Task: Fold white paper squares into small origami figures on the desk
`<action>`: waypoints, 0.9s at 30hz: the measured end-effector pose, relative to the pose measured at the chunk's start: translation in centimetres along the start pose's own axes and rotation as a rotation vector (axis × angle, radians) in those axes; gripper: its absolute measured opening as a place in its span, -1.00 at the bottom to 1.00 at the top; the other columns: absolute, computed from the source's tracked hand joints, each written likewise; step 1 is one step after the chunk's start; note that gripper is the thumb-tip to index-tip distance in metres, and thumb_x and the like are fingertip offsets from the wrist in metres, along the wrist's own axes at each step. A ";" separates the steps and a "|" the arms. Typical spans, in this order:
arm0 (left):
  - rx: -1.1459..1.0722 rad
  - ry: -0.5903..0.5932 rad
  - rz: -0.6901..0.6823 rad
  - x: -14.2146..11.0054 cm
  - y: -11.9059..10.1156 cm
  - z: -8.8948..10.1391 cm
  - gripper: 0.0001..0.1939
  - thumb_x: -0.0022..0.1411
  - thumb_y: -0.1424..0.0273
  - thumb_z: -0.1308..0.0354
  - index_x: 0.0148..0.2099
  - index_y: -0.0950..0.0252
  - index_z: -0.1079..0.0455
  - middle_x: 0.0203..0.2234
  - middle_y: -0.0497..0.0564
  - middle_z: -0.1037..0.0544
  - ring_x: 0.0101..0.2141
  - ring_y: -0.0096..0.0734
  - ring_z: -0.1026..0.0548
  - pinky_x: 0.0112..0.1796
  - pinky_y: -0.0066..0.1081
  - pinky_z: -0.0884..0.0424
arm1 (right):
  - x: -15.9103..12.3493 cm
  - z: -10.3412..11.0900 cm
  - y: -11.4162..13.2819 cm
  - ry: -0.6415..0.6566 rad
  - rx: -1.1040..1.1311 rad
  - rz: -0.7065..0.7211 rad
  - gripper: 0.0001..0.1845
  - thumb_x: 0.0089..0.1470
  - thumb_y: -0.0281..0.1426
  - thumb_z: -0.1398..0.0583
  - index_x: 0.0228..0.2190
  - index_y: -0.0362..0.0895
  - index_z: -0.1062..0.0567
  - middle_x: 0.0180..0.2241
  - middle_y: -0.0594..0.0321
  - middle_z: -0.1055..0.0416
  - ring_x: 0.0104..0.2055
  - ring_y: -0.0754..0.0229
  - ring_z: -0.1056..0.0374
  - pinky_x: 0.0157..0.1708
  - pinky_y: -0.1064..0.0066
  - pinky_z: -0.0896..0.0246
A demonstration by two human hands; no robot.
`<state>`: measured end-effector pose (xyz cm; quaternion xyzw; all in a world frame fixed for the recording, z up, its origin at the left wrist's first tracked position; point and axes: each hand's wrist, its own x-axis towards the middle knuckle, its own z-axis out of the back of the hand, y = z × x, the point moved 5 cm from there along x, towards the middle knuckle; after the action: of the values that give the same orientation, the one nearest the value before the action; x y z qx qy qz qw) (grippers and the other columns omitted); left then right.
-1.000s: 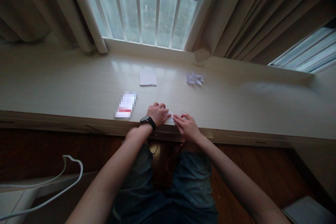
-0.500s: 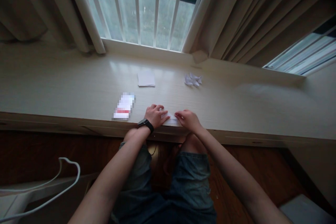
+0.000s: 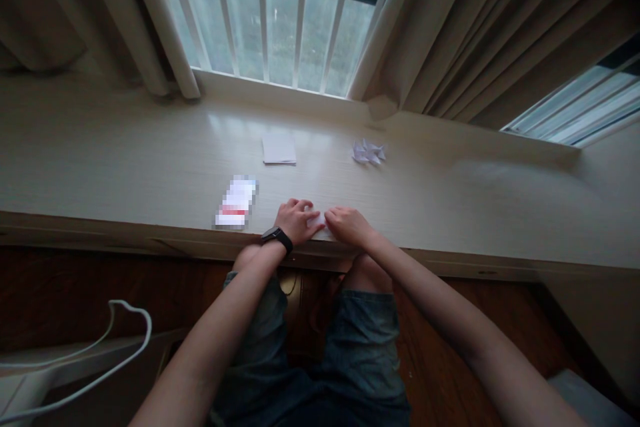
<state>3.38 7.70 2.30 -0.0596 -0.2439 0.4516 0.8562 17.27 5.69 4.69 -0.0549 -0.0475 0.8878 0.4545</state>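
A small white piece of paper (image 3: pixel 315 219) lies at the front edge of the pale ledge, mostly covered by my hands. My left hand (image 3: pixel 294 221), with a black watch on its wrist, presses it down, thumb and fingers spread apart. From the other side my right hand (image 3: pixel 347 223) is closed, its fingertips pinching the paper's right end close to the left thumb. Beyond them lies a stack of square white paper (image 3: pixel 279 150). Several folded white paper pieces (image 3: pixel 369 152) are grouped to its right.
A phone-shaped item (image 3: pixel 236 201), blurred out, lies left of my left hand. The ledge (image 3: pixel 475 207) runs under a barred window (image 3: pixel 280 27) between curtains (image 3: pixel 440 33). A white cable (image 3: pixel 145 327) loops at lower left.
My right hand has lifted the paper's right end, then moved left toward my left hand, its fingers curling in. The left hand stays pressed on the paper.
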 end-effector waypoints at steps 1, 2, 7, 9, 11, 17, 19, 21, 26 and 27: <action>-0.003 0.001 0.000 0.0 0.0 0.0 -0.64 0.12 0.01 -0.13 -0.11 0.01 -0.53 -0.06 0.02 -0.45 -0.10 -0.12 -0.31 -0.16 -0.16 -0.24 | -0.3 -0.1 -0.1 0.008 -0.006 0.013 -0.84 0.20 -0.46 -0.04 -0.29 -0.19 -0.42 -0.29 0.03 -0.48 -0.25 0.09 -0.36 -0.31 0.39 -0.12; -0.006 0.002 0.001 -0.1 0.0 0.1 -0.64 0.12 0.01 -0.14 -0.11 0.02 -0.53 -0.06 0.02 -0.45 -0.10 -0.12 -0.31 -0.16 -0.16 -0.24 | -0.6 -0.2 -0.2 0.015 -0.012 0.022 -0.85 0.18 -0.48 -0.05 -0.29 -0.19 -0.42 -0.29 0.04 -0.48 -0.25 0.10 -0.36 -0.32 0.39 -0.11; -0.013 -0.003 0.014 0.0 0.1 0.0 -0.65 0.11 0.02 -0.16 -0.12 0.02 -0.53 -0.06 0.00 -0.45 -0.11 -0.14 -0.31 -0.15 -0.16 -0.24 | -2.8 -0.5 -1.2 0.043 -0.042 0.034 -0.86 0.16 -0.51 -0.07 -0.32 -0.20 -0.43 -0.32 0.06 -0.48 -0.30 0.11 -0.35 -0.37 0.40 -0.10; -0.019 -0.001 0.013 0.0 0.1 0.0 -0.65 0.10 0.02 -0.16 -0.12 0.02 -0.53 -0.07 0.01 -0.46 -0.12 -0.15 -0.32 -0.15 -0.16 -0.24 | -3.7 -0.6 -1.6 0.064 -0.042 0.051 -0.85 0.16 -0.51 -0.07 -0.32 -0.19 -0.44 -0.32 0.06 -0.49 -0.29 0.11 -0.35 -0.38 0.40 -0.09; -0.024 -0.003 0.008 0.1 0.1 0.0 -0.65 0.10 0.01 -0.16 -0.13 0.03 -0.54 -0.08 0.01 -0.46 -0.13 -0.15 -0.32 -0.14 -0.16 -0.24 | -4.4 -0.5 -2.0 0.081 -0.027 0.028 -0.85 0.15 -0.49 -0.07 -0.33 -0.18 -0.45 -0.33 0.07 -0.49 -0.30 0.12 -0.36 -0.39 0.40 -0.08; -0.039 -0.026 -0.004 0.1 0.3 -0.1 -0.64 0.10 0.01 -0.16 -0.13 0.03 -0.54 -0.09 0.01 -0.46 -0.13 -0.16 -0.32 -0.13 -0.16 -0.25 | -3.5 -0.4 -2.4 -0.031 0.159 -0.315 -0.75 0.21 -0.32 -0.02 -0.31 -0.14 -0.46 -0.31 0.13 -0.50 -0.33 0.19 -0.37 -0.38 0.44 -0.05; -0.043 -0.028 -0.005 0.0 0.4 -0.2 -0.64 0.10 0.01 -0.16 -0.13 0.03 -0.54 -0.09 0.00 -0.46 -0.13 -0.16 -0.33 -0.12 -0.17 -0.25 | -2.7 -1.0 -1.7 -0.030 0.207 -0.351 -0.73 0.22 -0.29 -0.01 -0.31 -0.13 -0.46 -0.30 0.14 -0.51 -0.33 0.20 -0.37 -0.37 0.44 -0.04; -0.045 -0.030 -0.006 0.0 0.4 -0.3 -0.65 0.10 0.01 -0.17 -0.13 0.02 -0.54 -0.09 0.00 -0.46 -0.14 -0.17 -0.33 -0.13 -0.17 -0.25 | -2.2 -1.5 -1.0 -0.022 0.228 -0.362 -0.73 0.21 -0.27 -0.01 -0.31 -0.13 -0.45 -0.30 0.14 -0.50 -0.33 0.19 -0.36 -0.38 0.44 -0.02; -0.045 -0.035 -0.006 0.1 0.4 -0.3 -0.65 0.10 0.01 -0.17 -0.14 0.04 -0.54 -0.10 0.00 -0.47 -0.14 -0.16 -0.33 -0.14 -0.18 -0.25 | -3.0 -2.1 -1.3 0.014 0.223 -0.355 -0.76 0.20 -0.28 -0.03 -0.29 -0.12 -0.44 -0.29 0.14 -0.50 -0.31 0.18 -0.37 -0.37 0.44 -0.04; -0.043 -0.038 -0.006 0.1 0.4 -0.3 -0.64 0.10 0.01 -0.16 -0.14 0.05 -0.53 -0.10 0.01 -0.47 -0.14 -0.16 -0.33 -0.14 -0.18 -0.25 | -3.3 -2.0 -1.6 0.025 0.213 -0.359 -0.76 0.20 -0.28 -0.03 -0.29 -0.12 -0.44 -0.28 0.13 -0.50 -0.31 0.17 -0.37 -0.37 0.44 -0.05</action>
<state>3.27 8.04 1.94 -0.0688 -0.2699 0.4445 0.8514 20.81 4.01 3.09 -0.0084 0.0433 0.7919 0.6090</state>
